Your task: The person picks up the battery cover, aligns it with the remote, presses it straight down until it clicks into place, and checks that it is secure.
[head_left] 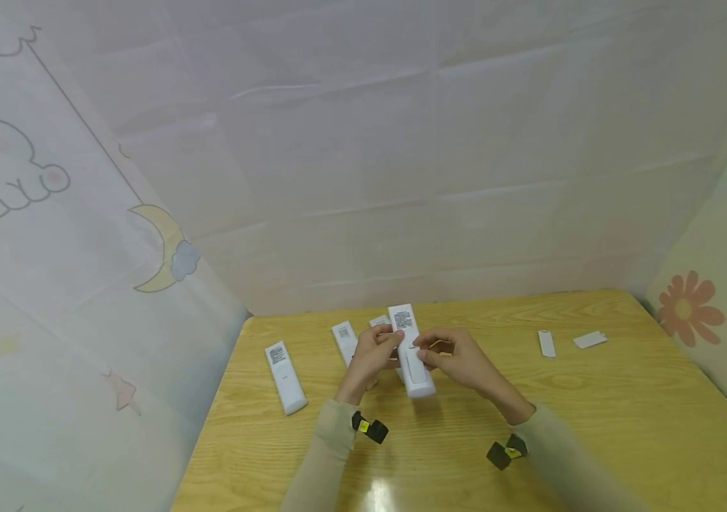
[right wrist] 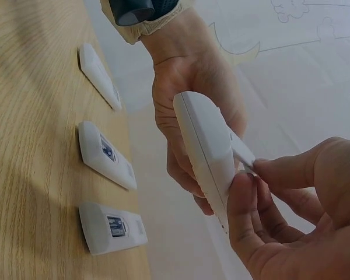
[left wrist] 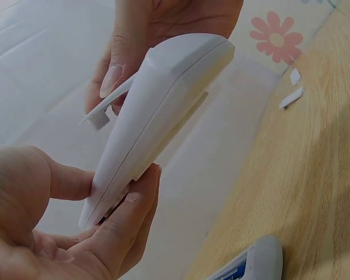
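A white remote (head_left: 411, 350) is held above the table, its back with a printed label facing up. My left hand (head_left: 369, 355) grips its upper part, thumb on one face and fingers under the other, as the left wrist view shows. My right hand (head_left: 462, 359) pinches the end of the battery cover (right wrist: 242, 153) between thumb and fingers. In the left wrist view the cover (left wrist: 118, 96) stands tilted away from the remote's back at that end, its other end against the body. The inside of the battery compartment is hidden.
On the wooden table (head_left: 465, 455), one remote (head_left: 286, 378) lies at the left with its cover on. Two more (right wrist: 107, 154) (right wrist: 112, 227), partly behind my left hand in the head view, show open battery compartments. Two loose covers (head_left: 546, 343) (head_left: 590, 340) lie at the right.
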